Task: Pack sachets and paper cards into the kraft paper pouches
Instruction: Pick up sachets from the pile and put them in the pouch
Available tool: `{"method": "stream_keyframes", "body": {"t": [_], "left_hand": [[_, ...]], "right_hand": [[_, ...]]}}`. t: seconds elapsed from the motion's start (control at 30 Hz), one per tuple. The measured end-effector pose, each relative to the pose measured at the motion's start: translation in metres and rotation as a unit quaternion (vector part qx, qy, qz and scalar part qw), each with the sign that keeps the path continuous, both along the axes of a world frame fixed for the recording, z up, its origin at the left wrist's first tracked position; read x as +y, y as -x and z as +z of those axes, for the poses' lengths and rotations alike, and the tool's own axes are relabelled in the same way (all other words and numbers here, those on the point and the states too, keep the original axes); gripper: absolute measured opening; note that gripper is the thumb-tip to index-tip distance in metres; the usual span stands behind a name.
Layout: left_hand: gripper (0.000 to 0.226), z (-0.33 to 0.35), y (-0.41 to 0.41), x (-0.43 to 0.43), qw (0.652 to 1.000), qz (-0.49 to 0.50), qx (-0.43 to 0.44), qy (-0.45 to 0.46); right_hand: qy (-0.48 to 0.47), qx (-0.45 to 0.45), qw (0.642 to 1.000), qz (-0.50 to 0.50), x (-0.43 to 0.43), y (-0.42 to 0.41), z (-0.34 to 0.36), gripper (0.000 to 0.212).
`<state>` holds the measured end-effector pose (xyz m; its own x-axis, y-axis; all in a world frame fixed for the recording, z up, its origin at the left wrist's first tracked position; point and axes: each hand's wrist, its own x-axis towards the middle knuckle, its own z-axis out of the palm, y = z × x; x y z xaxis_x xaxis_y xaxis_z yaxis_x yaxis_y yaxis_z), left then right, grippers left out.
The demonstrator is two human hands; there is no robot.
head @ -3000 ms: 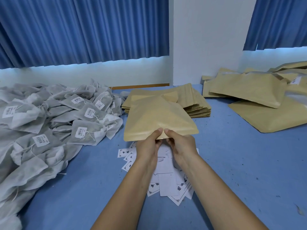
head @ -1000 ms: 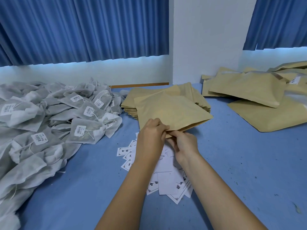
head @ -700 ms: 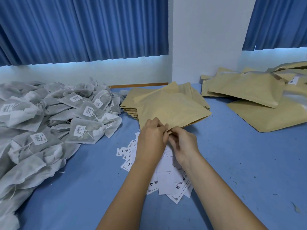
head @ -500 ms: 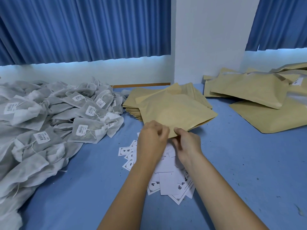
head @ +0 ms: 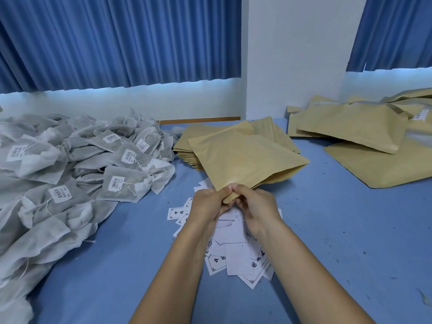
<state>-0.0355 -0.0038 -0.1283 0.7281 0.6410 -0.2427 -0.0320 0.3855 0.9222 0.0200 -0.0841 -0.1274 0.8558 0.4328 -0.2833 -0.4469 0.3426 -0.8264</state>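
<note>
Left hand (head: 208, 202) and right hand (head: 257, 204) meet at the near corner of one kraft pouch (head: 245, 160), each pinching it between thumb and curled fingers, their fingertips almost touching. Three seconds ago the pouch was held flat and closed by its near edge. It has since been swung to the right, and its lower right edge now shows two layers slightly parted, so the mouth seems to be starting to open. I judge that opening the pouch is the step in hand, with nothing yet put inside. At the far left, the heap of grey sachets (head: 70, 171) lies on the bench (head: 339, 230) as before, none taken up. In the middle, the stack of empty pouches (head: 187, 146) sits unchanged behind the held pouch, which is raised off the bench above the stack's near edge. The paper cards (head: 236, 258) are scattered beneath the wrists, equally untouched. On the right, bulging pouches (head: 355, 127), apparently filled, are piled near the wall. Filling can likely begin once one hand alone can hold the mouth wide.
</note>
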Motion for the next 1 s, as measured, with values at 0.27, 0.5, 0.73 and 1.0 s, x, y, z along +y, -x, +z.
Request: {"method": "stream_keyframes", "body": {"t": [0.27,0.5,0.73,1.0], "left_hand": [[0.020,0.000,0.006,0.010,0.992,-0.034,0.055,-0.113],[0.022,0.000,0.005,0.007,0.977,-0.012,0.089,-0.195],[0.025,0.001,0.004,0.007,0.968,-0.006,0.105,-0.227],[0.031,0.003,0.008,0.009,0.963,-0.002,0.110,-0.248]], "right_hand": [[0.038,-0.015,0.998,-0.039,0.000,-0.007,-0.005,0.017],[0.020,-0.012,0.999,-0.031,0.001,-0.008,-0.006,0.013],[-0.030,0.017,0.999,-0.021,-0.005,-0.014,-0.003,0.009],[-0.007,0.017,0.999,-0.048,-0.013,-0.031,0.001,0.009]]}}
